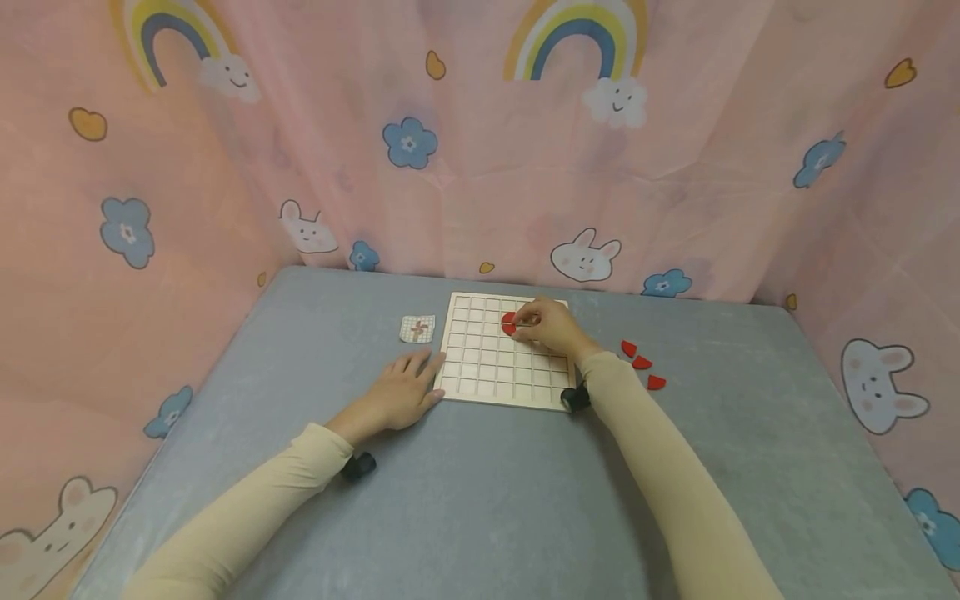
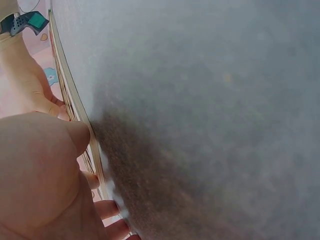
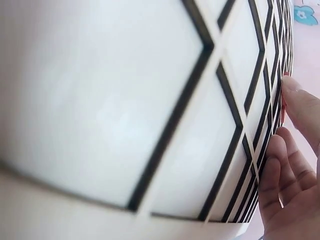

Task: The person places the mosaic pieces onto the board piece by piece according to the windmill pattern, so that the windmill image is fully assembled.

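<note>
A pale wooden board (image 1: pixel 480 367) with a square grid lies on the table. My right hand (image 1: pixel 553 327) is over its upper right part, thumb and fingers bent, pinching a small red piece (image 1: pixel 509 330) at the board's surface. Another red piece (image 1: pixel 507 317) lies right against it. From the right wrist, only a thin red edge (image 3: pixel 283 112) shows by the fingertips. My left hand (image 1: pixel 401 393) rests beside the board's left edge, fingers spread, the thumb and a fingertip touching that edge. In the left wrist view, the left hand (image 2: pixel 45 170) partly covers the board's side.
Three red quarter-circle pieces (image 1: pixel 642 362) lie on the grey table (image 1: pixel 480 500) to the right of the board, near the right sleeve. A small card (image 1: pixel 417 329) with a grid and a reddish figure lies left of the board. Pink printed curtains (image 1: pixel 480 200) surround the table.
</note>
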Demonstrator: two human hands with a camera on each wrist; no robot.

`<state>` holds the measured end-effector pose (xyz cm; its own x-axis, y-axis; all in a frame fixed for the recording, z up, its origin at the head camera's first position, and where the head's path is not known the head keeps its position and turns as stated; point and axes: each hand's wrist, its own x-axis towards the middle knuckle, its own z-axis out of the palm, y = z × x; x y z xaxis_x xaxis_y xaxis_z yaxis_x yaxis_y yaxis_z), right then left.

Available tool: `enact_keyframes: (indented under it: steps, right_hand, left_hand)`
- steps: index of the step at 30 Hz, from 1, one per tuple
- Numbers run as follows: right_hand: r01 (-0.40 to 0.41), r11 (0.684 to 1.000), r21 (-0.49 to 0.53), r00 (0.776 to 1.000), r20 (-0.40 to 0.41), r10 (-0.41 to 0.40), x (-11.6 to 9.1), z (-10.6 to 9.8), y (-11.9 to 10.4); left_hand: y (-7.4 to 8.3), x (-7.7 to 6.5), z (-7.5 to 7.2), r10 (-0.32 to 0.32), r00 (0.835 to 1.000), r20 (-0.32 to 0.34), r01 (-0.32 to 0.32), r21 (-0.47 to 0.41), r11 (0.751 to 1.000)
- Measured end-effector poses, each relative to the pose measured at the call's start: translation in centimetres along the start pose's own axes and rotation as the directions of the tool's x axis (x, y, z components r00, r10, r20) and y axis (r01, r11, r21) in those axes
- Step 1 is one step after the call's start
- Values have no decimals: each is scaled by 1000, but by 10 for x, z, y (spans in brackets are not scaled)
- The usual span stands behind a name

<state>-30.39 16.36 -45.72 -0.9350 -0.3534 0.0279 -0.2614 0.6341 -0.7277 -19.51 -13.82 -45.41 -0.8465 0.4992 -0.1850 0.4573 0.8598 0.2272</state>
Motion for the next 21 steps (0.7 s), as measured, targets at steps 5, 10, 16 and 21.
enact_keyframes:
  steps: [5, 10, 16, 21]
  right_hand:
    - [-21, 1000, 5, 1000, -17, 21, 0, 2, -1]
    - [-41, 999, 21, 999, -33, 41, -1, 4, -2]
    - [-32, 999, 16, 999, -36, 33, -1, 5, -3]
    - [-27, 999, 19, 998, -51, 28, 0, 5, -2]
  left_hand:
    - [1, 0, 1, -1, 1000, -5, 1, -8, 1000]
    - [2, 0, 0, -4, 1000, -1, 4, -13, 1000]
    - [0, 1, 2, 5, 1000, -3, -5, -7, 1000]
    - [-1, 3, 3, 6, 1000, -5, -6, -11, 1000]
